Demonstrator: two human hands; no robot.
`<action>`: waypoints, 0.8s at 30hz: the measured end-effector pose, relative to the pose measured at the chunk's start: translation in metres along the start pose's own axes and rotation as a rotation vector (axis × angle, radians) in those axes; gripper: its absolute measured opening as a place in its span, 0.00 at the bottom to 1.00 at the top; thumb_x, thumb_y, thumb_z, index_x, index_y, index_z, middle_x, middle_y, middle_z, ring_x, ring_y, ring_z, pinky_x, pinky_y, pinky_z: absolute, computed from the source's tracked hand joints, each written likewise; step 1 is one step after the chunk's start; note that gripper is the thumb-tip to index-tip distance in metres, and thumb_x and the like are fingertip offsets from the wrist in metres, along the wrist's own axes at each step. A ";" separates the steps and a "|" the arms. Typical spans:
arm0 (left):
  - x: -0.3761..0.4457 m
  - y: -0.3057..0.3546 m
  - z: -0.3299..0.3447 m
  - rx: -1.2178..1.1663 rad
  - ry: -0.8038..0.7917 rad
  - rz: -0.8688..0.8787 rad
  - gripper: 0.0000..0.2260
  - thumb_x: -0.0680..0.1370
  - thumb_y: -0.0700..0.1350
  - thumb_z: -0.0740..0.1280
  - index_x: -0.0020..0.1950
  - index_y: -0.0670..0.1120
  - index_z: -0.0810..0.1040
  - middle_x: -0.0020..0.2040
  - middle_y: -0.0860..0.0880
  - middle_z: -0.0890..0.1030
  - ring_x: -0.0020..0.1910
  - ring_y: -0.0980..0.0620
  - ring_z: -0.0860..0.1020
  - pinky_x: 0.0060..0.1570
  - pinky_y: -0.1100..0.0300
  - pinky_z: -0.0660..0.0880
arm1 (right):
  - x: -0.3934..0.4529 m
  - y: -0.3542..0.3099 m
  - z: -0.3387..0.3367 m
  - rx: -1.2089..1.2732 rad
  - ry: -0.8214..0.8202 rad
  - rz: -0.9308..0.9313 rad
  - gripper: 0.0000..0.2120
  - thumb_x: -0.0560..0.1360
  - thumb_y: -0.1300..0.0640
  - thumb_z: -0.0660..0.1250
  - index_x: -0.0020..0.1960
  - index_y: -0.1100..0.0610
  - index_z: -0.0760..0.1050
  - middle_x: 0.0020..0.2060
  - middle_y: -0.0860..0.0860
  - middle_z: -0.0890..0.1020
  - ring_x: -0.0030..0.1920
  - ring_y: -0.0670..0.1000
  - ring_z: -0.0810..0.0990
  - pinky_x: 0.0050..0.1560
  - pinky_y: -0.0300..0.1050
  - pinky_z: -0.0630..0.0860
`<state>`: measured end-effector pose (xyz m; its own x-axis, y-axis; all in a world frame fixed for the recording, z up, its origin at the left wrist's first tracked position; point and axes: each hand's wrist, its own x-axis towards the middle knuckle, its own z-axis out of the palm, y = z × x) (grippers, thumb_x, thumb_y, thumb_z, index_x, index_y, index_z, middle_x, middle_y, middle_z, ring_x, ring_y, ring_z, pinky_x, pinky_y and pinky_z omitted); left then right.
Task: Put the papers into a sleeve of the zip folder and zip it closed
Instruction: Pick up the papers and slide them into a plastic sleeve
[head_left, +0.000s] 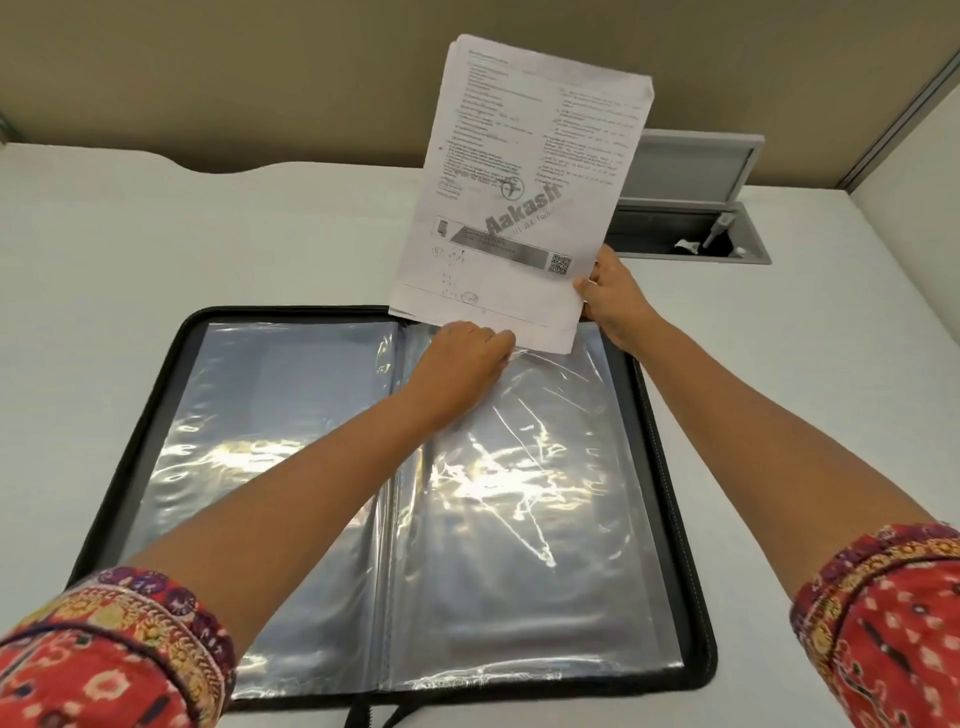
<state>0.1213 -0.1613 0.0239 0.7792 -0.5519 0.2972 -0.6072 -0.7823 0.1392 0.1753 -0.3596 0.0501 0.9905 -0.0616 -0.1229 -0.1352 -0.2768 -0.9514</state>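
Zip folder (156, 395) lying wide open on the white counter (104, 249), clear plastic sleeves spread across both halves, zip unfastened. Papers (524, 192) held nearly upright above the folder's far edge, over its right half, bottom edge down at the mouth of the right-hand sleeve (530, 467). Right hand (613, 296) closed on the papers' lower right corner, thumb in front. Left hand (462, 353) on the folder's right half just right of the spine, fingers curled at the sleeve's top edge, touching the papers' bottom edge; whether pinching the plastic cannot be told. Beyond the folder, behind the papers, a grey cable hatch (696, 208) with lid raised.
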 end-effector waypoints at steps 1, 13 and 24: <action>0.001 -0.001 -0.002 0.008 -0.014 -0.018 0.04 0.72 0.40 0.68 0.41 0.41 0.73 0.30 0.43 0.77 0.30 0.42 0.74 0.36 0.56 0.60 | -0.001 -0.002 0.000 -0.023 0.004 -0.011 0.24 0.76 0.71 0.54 0.69 0.56 0.62 0.64 0.56 0.74 0.60 0.53 0.74 0.59 0.54 0.76; 0.015 -0.027 -0.032 0.041 -0.264 -0.259 0.20 0.71 0.62 0.65 0.46 0.44 0.77 0.48 0.45 0.77 0.51 0.45 0.72 0.46 0.54 0.65 | 0.002 -0.030 0.004 -0.309 0.060 -0.061 0.24 0.75 0.73 0.49 0.68 0.60 0.61 0.61 0.59 0.73 0.57 0.57 0.73 0.50 0.40 0.68; -0.012 -0.040 -0.039 -0.247 -0.202 -0.465 0.19 0.70 0.60 0.68 0.53 0.47 0.77 0.56 0.47 0.75 0.58 0.45 0.70 0.55 0.50 0.68 | -0.005 -0.023 0.004 -0.206 0.191 -0.009 0.27 0.71 0.76 0.48 0.68 0.62 0.60 0.61 0.61 0.72 0.57 0.57 0.73 0.51 0.50 0.73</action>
<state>0.1301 -0.1121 0.0518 0.9731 -0.2281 -0.0316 -0.1919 -0.8790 0.4364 0.1735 -0.3491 0.0713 0.9718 -0.2325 -0.0403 -0.1476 -0.4658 -0.8725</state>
